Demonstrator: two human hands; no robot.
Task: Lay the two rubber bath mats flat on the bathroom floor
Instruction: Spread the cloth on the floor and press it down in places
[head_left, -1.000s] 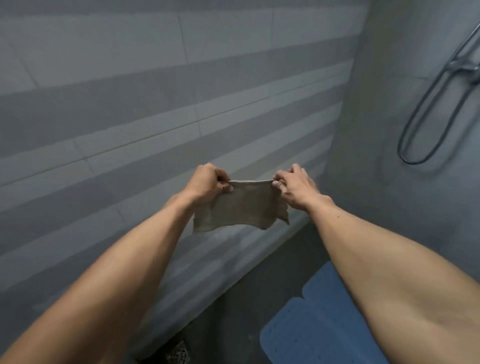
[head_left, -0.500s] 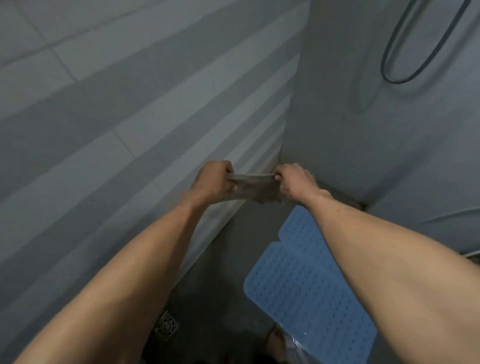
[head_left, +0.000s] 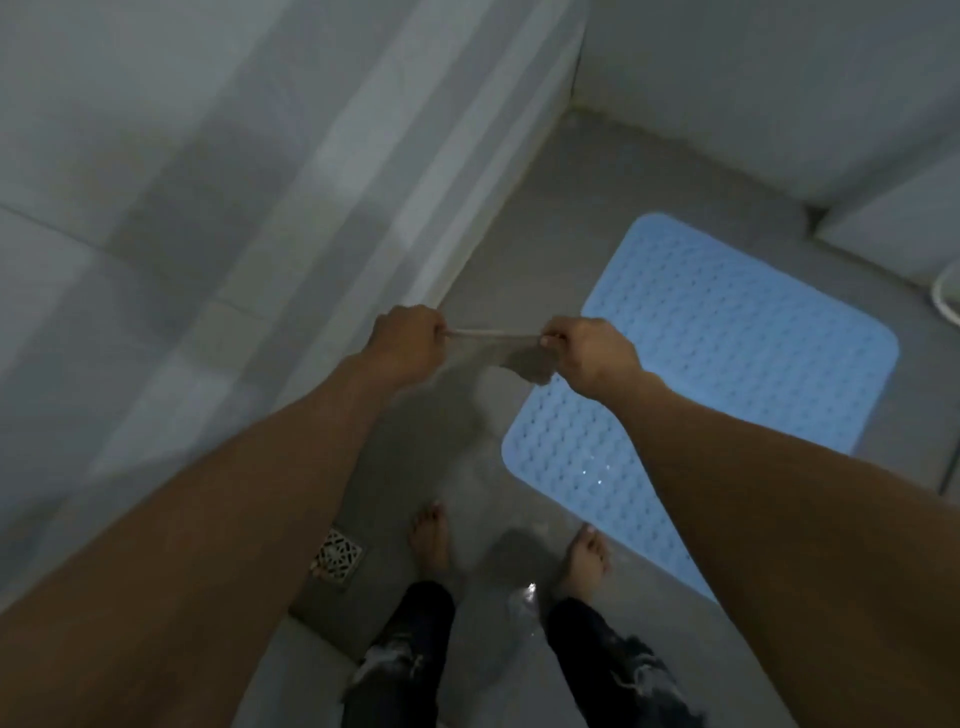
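A small grey-brown cloth (head_left: 511, 358) is stretched between my two hands, above the floor. My left hand (head_left: 408, 343) pinches its left top corner and my right hand (head_left: 589, 356) pinches the right one; the cloth hangs down below them. A light blue rubber bath mat (head_left: 727, 353) with rows of holes lies flat on the grey floor, to the right of my hands and partly hidden under my right forearm. Only this one mat is in view.
A striped tiled wall (head_left: 208, 208) runs along the left and meets another wall at the far corner. A metal floor drain (head_left: 336, 556) sits by the left wall. My bare feet (head_left: 431, 535) stand on the wet floor near the mat's front edge.
The view has tipped down from the wall to the floor, so the whole mat, the drain and my feet now show. Both hands still hold the cloth, now lower and less spread.
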